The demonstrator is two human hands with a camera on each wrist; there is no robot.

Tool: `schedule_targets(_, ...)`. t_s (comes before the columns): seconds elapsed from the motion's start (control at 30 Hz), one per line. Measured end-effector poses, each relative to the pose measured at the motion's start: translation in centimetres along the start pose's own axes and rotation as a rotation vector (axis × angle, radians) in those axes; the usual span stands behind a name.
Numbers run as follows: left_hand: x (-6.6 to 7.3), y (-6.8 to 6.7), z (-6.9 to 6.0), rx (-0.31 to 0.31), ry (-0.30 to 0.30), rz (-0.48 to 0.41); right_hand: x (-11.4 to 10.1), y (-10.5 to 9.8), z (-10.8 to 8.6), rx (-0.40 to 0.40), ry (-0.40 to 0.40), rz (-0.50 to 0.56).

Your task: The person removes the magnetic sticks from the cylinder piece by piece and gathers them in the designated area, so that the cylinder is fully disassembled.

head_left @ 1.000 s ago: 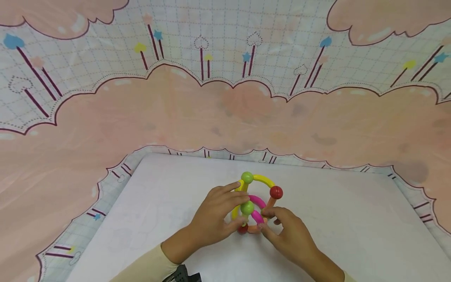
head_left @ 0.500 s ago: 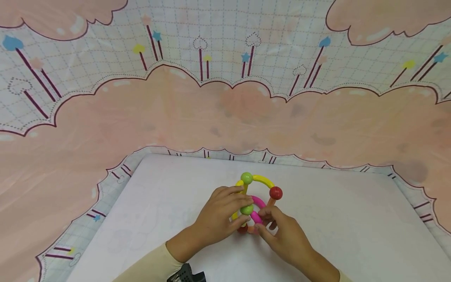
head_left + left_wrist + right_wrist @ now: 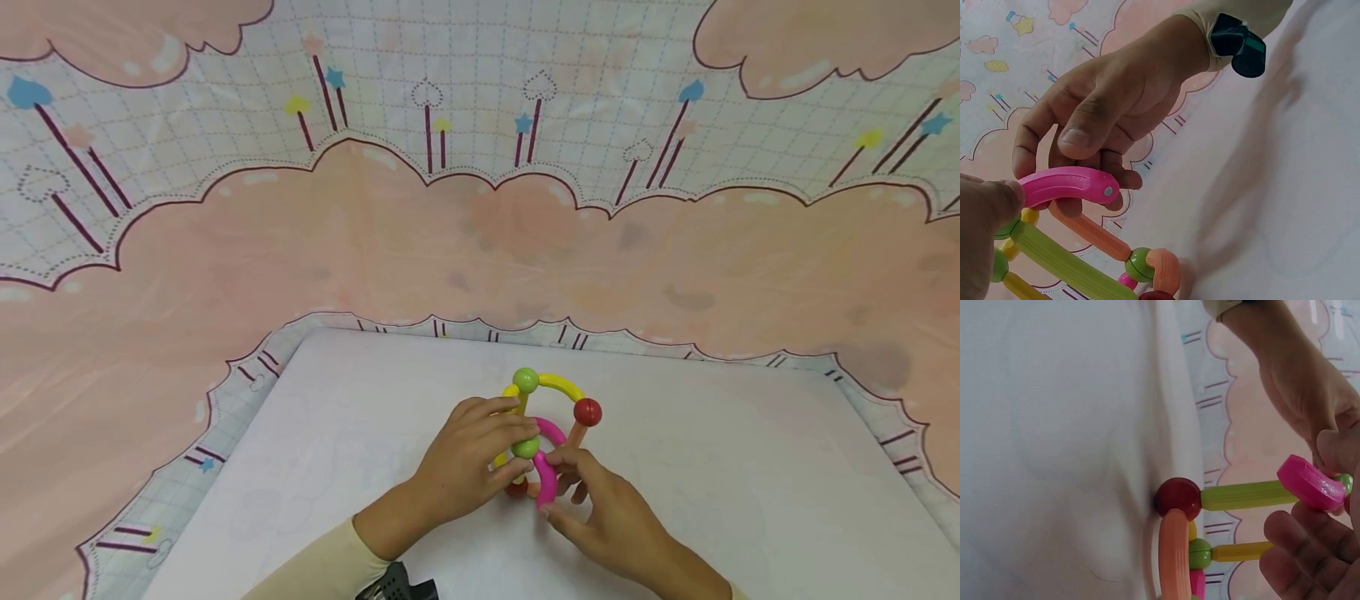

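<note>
In the head view my left hand [image 3: 461,458] grips the near green ball [image 3: 525,447] of a ball-and-stick frame. A magenta curved stick [image 3: 547,483] runs down from that ball, pinched between thumb and forefinger of my right hand [image 3: 615,517]. The left wrist view shows the magenta stick [image 3: 1066,184] with a bare end by the right hand [image 3: 1107,106] and the left thumb [image 3: 1000,197] at its other end. In the right wrist view the stick [image 3: 1310,483] lies above the right fingers [image 3: 1310,550]; the left hand [image 3: 1304,387] is behind.
The frame's other parts include a far green ball [image 3: 526,381], a red ball [image 3: 587,412], a yellow arc [image 3: 560,383] and a second magenta arc [image 3: 551,430]. It stands on a white tabletop [image 3: 337,417] before a patterned cloth [image 3: 450,250].
The magenta stick has swung from pointing right and down to pointing nearly straight toward the near side, with my right fingers turning along. My left hand has shifted slightly over the green ball.
</note>
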State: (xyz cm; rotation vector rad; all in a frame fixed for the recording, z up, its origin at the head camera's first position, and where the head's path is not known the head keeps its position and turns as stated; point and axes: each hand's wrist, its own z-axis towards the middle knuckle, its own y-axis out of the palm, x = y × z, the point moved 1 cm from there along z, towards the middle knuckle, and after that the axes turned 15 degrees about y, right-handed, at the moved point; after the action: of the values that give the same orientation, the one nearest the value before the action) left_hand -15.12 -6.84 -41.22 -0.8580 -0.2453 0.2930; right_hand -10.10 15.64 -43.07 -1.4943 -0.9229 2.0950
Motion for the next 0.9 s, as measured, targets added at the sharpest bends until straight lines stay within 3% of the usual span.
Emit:
schedule_targets(0.33,0.0,-0.1,0.0,-0.005,-0.011,-0.009,-0.1,0.4,0.8,0.107,0.027,-0.016)
schedule_targets(0.9,0.1,-0.1,0.1,-0.003,-0.003,-0.025,0.5,0.1,1.1,0.102,-0.072,0.025)
